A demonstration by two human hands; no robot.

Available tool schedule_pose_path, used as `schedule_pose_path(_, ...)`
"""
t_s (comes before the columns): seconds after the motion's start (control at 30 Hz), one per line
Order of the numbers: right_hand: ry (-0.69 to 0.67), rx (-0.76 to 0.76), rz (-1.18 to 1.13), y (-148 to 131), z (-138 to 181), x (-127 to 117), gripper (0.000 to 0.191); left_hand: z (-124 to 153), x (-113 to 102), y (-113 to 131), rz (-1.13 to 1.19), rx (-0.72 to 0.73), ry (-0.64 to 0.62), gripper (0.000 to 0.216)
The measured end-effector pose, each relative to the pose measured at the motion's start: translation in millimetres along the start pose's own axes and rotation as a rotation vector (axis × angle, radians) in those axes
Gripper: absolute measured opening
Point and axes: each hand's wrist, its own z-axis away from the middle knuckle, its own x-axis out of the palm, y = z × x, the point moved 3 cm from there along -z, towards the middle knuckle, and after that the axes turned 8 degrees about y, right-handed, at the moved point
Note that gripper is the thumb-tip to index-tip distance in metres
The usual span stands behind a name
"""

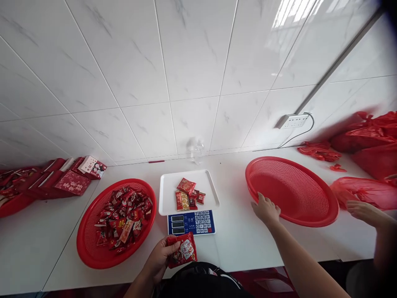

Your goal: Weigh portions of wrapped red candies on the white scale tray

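Note:
My left hand [159, 256] is closed on a red snack packet [183, 250] with printed pictures, held low in front of a digital scale [191, 222]. On the scale's white tray [165, 200] lie several small wrapped snacks [186, 185], mostly red, one with a biscuit picture. My right hand [267, 210] grips the near-left rim of a large red basket [288, 192]. That basket is tilted and nothing shows inside it. Left of the scale, another red basket [83, 242] holds many small red-wrapped snacks [124, 217].
Red gift boxes [72, 182] and a further basket [18, 207] stand at the far left. By the wall are a clear plastic item [197, 151] and a power strip [293, 121]. Red plastic bags [369, 192] lie at right, near another person's hand [366, 212].

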Motion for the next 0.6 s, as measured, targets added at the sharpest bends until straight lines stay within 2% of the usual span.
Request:
schedule_pose_path(0.07, 0.031, -0.052, -0.039, -24.7, 10.9, 4.4, 0.057, -2.6, -0.2, 2.0, -0.005, 0.007, -0.004, 0.027)
schedule_pose_path(0.13, 0.117, -0.112, -0.096, -54.1, 24.5, 6.9, 0.058, -5.5, -0.2, 5.2, -0.012, 0.002, -0.007, 0.028)
schedule_pose_path(0.23, 0.193, -0.294, -0.195, -107.8, 50.5, 10.2, 0.059, -9.0, -1.8, 11.0, -0.043, 0.006, -0.009, 0.028)
schedule_pose_path(0.33, 0.056, -0.574, -0.269, -169.0, 79.2, 17.1, 0.066, -10.6, -4.1, 16.4, -0.091, 0.029, -0.010, 0.028)
schedule_pose_path(0.37, 0.000, -0.625, -0.280, -187.3, 86.7, 19.8, 0.069, -10.7, -4.5, 17.8, -0.100, 0.039, -0.010, 0.028)
schedule_pose_path(0.47, -0.122, -0.661, -0.274, -229.3, 97.6, 27.5, 0.079, -10.4, -5.2, 20.2, -0.107, 0.059, -0.012, 0.027)
schedule_pose_path(0.6, -0.159, -0.739, -0.212, -254.1, 93.5, 33.0, 0.077, -11.0, -10.4, 17.8, -0.109, 0.071, 0.004, 0.027)
